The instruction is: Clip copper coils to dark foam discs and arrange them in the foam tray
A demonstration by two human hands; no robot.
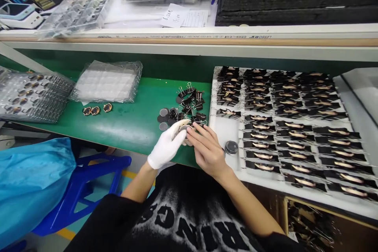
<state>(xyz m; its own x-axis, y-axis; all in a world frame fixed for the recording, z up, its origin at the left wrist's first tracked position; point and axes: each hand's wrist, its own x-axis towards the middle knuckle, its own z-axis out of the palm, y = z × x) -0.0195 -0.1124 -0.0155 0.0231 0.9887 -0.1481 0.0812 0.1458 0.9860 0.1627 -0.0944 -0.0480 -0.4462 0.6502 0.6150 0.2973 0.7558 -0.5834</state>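
Note:
My left hand (167, 147), in a white glove, grips a small round piece (185, 128) with a greyish face and a pale rim. My right hand (209, 150) is bare, and its fingers press against the same piece from the right. Fingers cover much of it, so its exact kind is unclear. Just beyond my hands lies a heap of black binder clips (189, 102) with wire handles. Round grey discs (163, 113) with dark edges are scattered left of the heap. A short stack of dark discs (231, 147) sits right of my right hand.
On the right, a white foam board (226, 128) carries rows of clipped pieces. Gold-rimmed round pieces (95, 110) lie on the green bench (124, 126). Clear trays (108, 82) are stacked at left. A shelf edge (189, 49) spans above; a blue stool (85, 185) stands below.

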